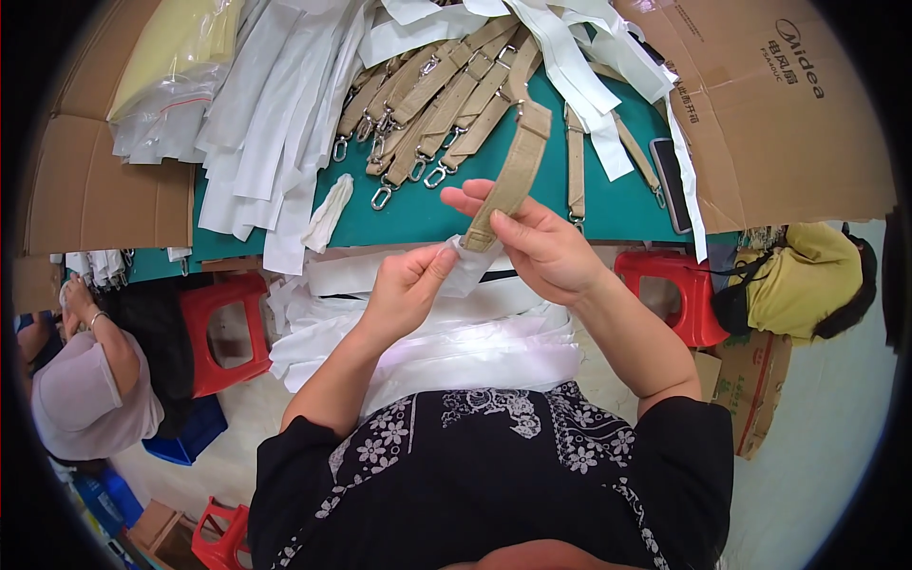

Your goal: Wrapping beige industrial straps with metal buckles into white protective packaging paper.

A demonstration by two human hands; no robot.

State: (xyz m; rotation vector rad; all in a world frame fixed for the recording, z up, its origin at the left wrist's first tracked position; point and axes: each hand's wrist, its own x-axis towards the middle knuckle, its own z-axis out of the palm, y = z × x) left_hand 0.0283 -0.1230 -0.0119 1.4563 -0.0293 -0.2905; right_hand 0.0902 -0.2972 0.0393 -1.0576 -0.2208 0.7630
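Between my hands, above the table's near edge, is the end of a tan fabric strap. My right hand grips it close to its lower end, thumb on top. The fingers of my left hand pinch a white, thin wrapping strip at that same end. From there the strap runs up toward a pile of similar tan straps with silver metal clips. Loose white strips lie left of the pile, and more white strips are bundled below my hands.
A green tabletop spans the front. Cardboard boxes flank both sides, with a yellow plastic-wrapped stack at left. A phone lies at the right. Red stools stand below. One person sits left, another right.
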